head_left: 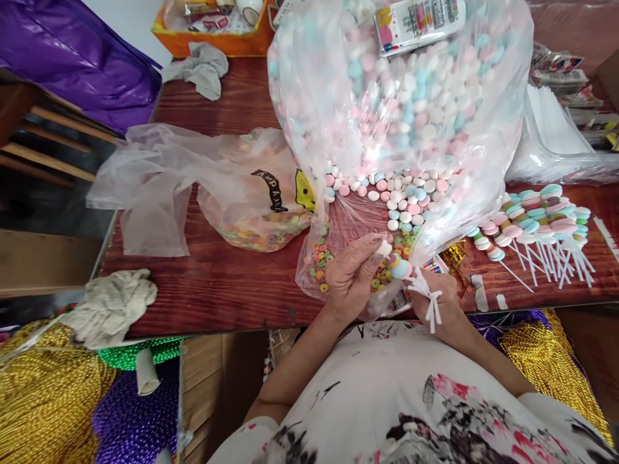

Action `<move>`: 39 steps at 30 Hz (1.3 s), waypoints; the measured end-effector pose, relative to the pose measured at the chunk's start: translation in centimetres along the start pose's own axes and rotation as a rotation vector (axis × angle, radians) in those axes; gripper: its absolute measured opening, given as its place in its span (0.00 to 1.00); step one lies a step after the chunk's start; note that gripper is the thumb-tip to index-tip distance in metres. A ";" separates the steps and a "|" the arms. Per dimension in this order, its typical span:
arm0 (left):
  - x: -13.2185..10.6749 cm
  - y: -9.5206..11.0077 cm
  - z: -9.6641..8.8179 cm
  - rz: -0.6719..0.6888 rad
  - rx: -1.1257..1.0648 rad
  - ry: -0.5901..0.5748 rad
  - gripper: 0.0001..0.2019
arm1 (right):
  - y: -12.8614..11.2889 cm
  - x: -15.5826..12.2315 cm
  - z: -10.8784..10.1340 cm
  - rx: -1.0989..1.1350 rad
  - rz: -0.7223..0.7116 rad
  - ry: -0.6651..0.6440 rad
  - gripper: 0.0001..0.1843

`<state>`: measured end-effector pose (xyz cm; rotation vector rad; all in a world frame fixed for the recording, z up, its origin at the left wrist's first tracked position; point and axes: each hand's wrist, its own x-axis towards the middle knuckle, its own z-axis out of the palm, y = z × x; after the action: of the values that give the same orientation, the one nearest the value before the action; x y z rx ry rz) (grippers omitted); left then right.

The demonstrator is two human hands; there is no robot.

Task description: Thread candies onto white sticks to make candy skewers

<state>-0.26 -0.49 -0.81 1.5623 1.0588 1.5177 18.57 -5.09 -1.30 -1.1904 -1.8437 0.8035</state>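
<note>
My left hand (351,276) is closed in a pinch on a small white candy-like piece (385,249), over the mouth of a clear plastic bag. Close beside it, my right hand (442,293) is closed around several white sticks (430,303), whose ends fan out below. Pastel pieces (400,268) show at the sticks' upper end, near my left fingertips. Under the hands lie small coloured rings (322,261). The large clear bag (309,103) is full of round pink, blue and white pieces, and some of these pastel pieces (406,200) have spread near its opening.
Finished-looking candy sticks (546,219) lie piled at the right. A translucent bag of rings (261,232) sits left of the big bag. Crumpled cloths (116,303), an orange box (217,42) and a white packet (420,22) are around. Bead strands (43,399) hang below the table.
</note>
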 end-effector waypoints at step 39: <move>2.5 -3.7 -3.4 0.014 0.484 -0.241 0.03 | 2.9 -0.8 -1.6 0.070 0.187 0.109 0.17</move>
<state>-4.00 3.11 -2.91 2.0215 1.3369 1.0892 21.41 -4.67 -3.10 -1.3484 -1.6210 0.8809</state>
